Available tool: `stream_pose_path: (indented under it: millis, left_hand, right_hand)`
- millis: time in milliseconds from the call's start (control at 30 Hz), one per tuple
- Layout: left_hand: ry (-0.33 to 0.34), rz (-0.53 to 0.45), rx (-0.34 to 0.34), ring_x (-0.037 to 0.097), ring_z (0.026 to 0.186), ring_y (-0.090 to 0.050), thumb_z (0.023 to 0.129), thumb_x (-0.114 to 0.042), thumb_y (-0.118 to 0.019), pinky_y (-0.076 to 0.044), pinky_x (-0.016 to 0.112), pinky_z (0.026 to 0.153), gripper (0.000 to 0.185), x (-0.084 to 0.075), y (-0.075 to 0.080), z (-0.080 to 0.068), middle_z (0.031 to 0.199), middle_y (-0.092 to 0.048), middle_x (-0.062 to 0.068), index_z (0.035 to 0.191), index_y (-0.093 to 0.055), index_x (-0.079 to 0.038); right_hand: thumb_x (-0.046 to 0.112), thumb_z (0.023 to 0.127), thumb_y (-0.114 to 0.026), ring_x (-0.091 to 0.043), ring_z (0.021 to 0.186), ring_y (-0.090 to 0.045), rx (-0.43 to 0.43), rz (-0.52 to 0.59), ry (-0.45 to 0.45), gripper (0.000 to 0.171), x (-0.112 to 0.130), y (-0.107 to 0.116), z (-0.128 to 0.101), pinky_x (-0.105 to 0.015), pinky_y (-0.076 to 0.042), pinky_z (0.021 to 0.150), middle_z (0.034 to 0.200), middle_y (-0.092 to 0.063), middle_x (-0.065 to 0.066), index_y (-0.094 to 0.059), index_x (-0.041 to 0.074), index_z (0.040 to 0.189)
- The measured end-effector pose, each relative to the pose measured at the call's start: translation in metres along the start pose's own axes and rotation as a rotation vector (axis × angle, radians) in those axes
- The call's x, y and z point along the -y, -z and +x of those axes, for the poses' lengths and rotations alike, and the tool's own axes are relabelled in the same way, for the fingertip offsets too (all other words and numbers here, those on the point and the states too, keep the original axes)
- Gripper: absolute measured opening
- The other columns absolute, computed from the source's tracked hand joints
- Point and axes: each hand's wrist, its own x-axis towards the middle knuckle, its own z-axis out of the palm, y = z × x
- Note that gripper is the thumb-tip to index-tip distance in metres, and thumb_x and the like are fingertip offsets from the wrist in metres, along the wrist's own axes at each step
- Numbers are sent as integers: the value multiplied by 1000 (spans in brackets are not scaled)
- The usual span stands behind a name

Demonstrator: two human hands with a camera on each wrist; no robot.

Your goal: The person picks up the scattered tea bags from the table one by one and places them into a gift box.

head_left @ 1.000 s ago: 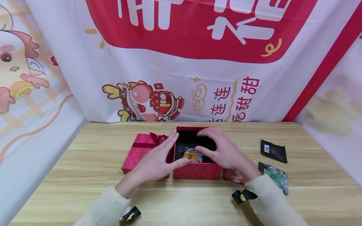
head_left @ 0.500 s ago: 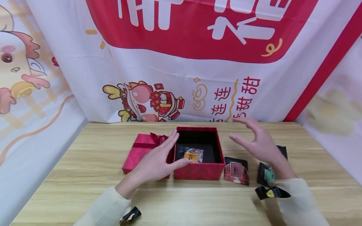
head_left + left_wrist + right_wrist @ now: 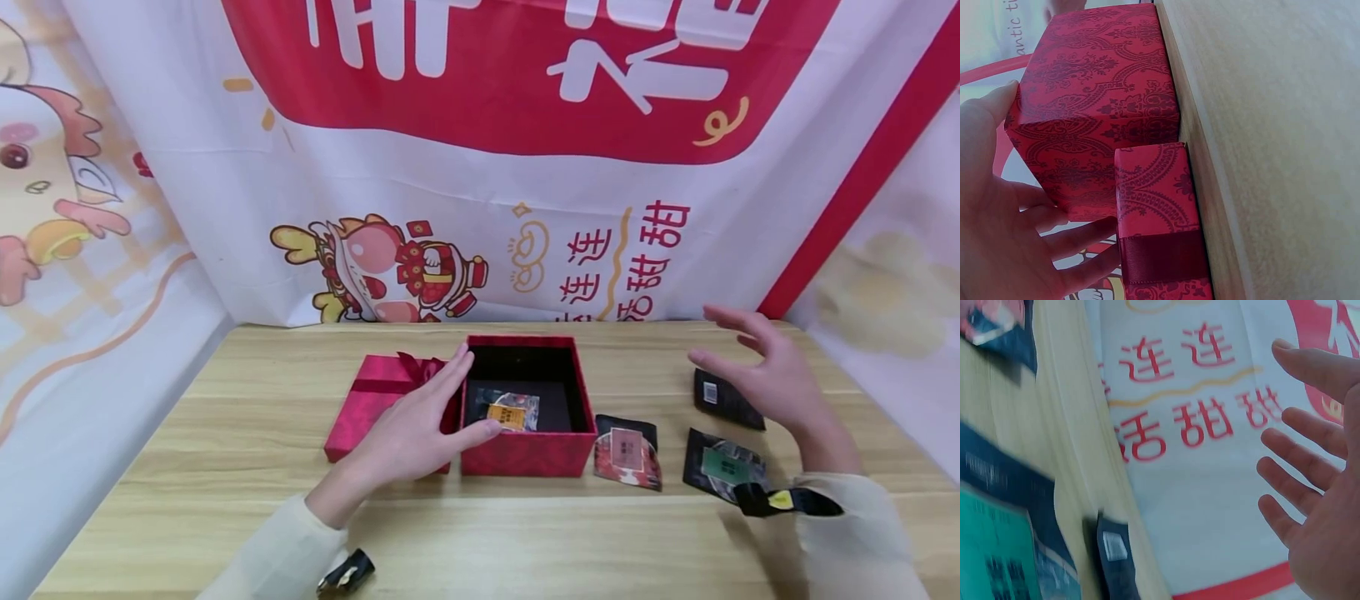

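The left hand (image 3: 408, 433) rests flat, fingers straight, on the open red cardboard box (image 3: 525, 454), while the right hand (image 3: 772, 379) floats above the small black packet (image 3: 726, 402), fingers spread.

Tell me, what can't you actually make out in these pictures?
- Print on the packet in the red box: too small in the head view.
- Green-labelled packet: blurred in the right wrist view.
- Box's inside: hidden in the left wrist view, which shows only its outer wall.
- Left hand: covers part of the lid.

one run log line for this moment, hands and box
left hand: rests on open red box, thumb at rim | right hand: open, empty, above black packet | in box: one packet
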Motion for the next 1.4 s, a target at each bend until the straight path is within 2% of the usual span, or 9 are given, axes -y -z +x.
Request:
stream_pose_path:
  millis: [133, 267, 467, 600, 667, 767, 933, 1167, 1400]
  left_hand:
    - [5, 3, 0, 32, 160, -37, 91, -79, -61, -49, 68, 111, 102, 2, 1, -1, 178, -11, -17, 171, -13, -39]
    - [6, 13, 2, 31, 161, -36, 90, -81, -61, -49, 67, 112, 102, 2, 1, 0, 178, -11, -18, 171, -12, -40]
    - [1, 6, 4, 30, 161, -36, 92, -77, -62, -48, 68, 112, 100, 1, 0, 0, 178, -10, -18, 170, -13, -40]
    - [5, 8, 5, 30, 160, -37, 91, -79, -62, -50, 66, 111, 101, 1, 0, 0, 178, -10, -19, 170, -13, -40]
    - [4, 8, 3, 30, 160, -37, 91, -79, -62, -51, 66, 110, 102, 1, 0, 0, 178, -10, -19, 170, -13, -40]
    - [1, 7, -1, 29, 161, -36, 92, -76, -64, -51, 66, 111, 101, 1, 1, -1, 178, -10, -18, 171, -13, -39]
    - [-6, 8, 2, 29, 160, -37, 93, -75, -63, -52, 65, 110, 99, 0, 1, -1, 178, -9, -19, 170, -12, -41]
    - [-8, 2, 7, 29, 161, -35, 92, -78, -62, -48, 67, 113, 101, 0, 0, -1, 178, -8, -19, 170, -12, -39]
    - [1, -1, 7, 28, 162, -32, 92, -75, -64, -45, 69, 116, 101, 0, 1, 0, 178, -8, -19, 171, -13, -38]
  right_hand:
    - [40, 98, -76, 16, 121, -39, -7, -7, -28, 72, -15, 6, -2, -36, -36, 124, 158, -52, -17, -47, 20, 161]
    - [42, 97, -76, 17, 118, -37, -5, -36, -47, 73, -32, 13, -6, -10, -32, 101, 154, -53, -17, -48, 19, 161]
    - [42, 97, -77, 12, 118, -40, 66, -62, -94, 75, -59, 20, -11, -10, -34, 91, 154, -53, -22, -47, 18, 161]
    - [42, 98, -76, -12, 135, -46, 148, -72, -129, 81, -73, 19, -14, -24, -41, 110, 160, -49, -24, -40, 15, 165]
    - [42, 97, -77, -32, 143, -42, 188, -69, -143, 84, -78, 18, -15, -48, -39, 121, 163, -45, -26, -37, 12, 166]
    - [43, 97, -77, -58, 146, -31, 257, -68, -180, 91, -82, 17, -15, -80, -29, 112, 168, -34, -31, -31, 10, 168]
    - [49, 94, -78, -74, 142, -24, 344, -107, -253, 101, -87, 16, -15, -86, -28, 105, 170, -20, -37, -23, 14, 170]
    - [55, 89, -82, -69, 138, -28, 390, -139, -310, 109, -89, 16, -18, -84, -32, 102, 166, -18, -44, -22, 15, 171]
    - [39, 91, -83, -72, 137, -32, 364, -131, -220, 97, -94, 11, -15, -83, -33, 105, 162, -32, -40, -32, 1, 165]
